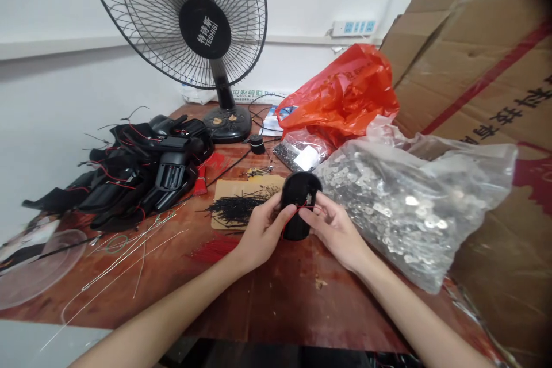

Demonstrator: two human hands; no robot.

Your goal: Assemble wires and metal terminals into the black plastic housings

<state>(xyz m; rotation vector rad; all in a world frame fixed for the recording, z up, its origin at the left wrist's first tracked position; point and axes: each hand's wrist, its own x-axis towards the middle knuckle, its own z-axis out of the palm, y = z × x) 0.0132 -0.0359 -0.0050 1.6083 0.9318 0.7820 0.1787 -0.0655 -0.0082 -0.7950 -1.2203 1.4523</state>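
Between my two hands is a black plastic housing (298, 230), held upright above the front middle of the table. My left hand (265, 227) grips its left side, the thumb pressed on the front face. On the other side my right hand (334, 224) closes around the housing, its thumb near a thin red wire (305, 206). The thumb tips almost meet at that wire; whether they pinch it I cannot tell. Just left of my left hand, a bundle of short black wires (235, 208) lies on a piece of brown cardboard (224, 188).
Black housings with red wires (146, 161) are piled at left. A fan (226, 121) stands behind. At right lie a clear bag of metal discs (401, 201) and an orange bag (345, 92) beside a large carton (487, 69). Red wires (215, 248) lie near my left forearm.
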